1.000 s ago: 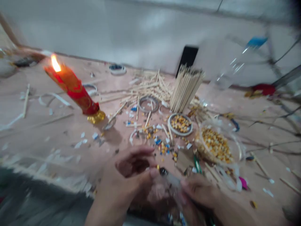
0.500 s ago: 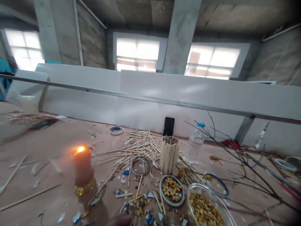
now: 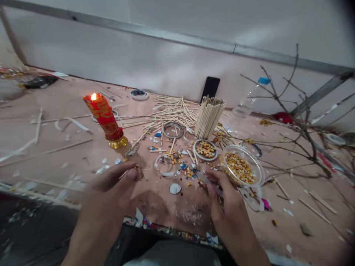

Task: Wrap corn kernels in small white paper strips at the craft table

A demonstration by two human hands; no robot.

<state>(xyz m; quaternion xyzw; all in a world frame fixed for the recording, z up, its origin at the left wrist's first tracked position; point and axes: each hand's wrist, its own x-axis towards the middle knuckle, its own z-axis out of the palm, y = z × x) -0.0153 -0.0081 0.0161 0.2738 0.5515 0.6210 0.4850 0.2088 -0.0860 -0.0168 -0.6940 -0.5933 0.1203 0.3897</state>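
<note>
Centrally: small kernel (image 3: 136, 168) pinched in left hand (image 3: 111, 188) fingers above worktop (image 3: 55, 155). Right hand (image 3: 226, 201) closed on thin tool (image 3: 206, 179), beside glass bowl of kernels (image 3: 240, 167). Lit red candle (image 3: 104, 116) beyond, left.

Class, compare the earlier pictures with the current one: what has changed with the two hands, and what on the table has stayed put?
The hands, together over a small dark-tipped item a second ago, are now apart: the left hand pinches a thin stick, the right hand holds a slim tool beside the glass bowl of kernels. The lit red candle, the bundle of sticks and the small dish stayed put.
</note>
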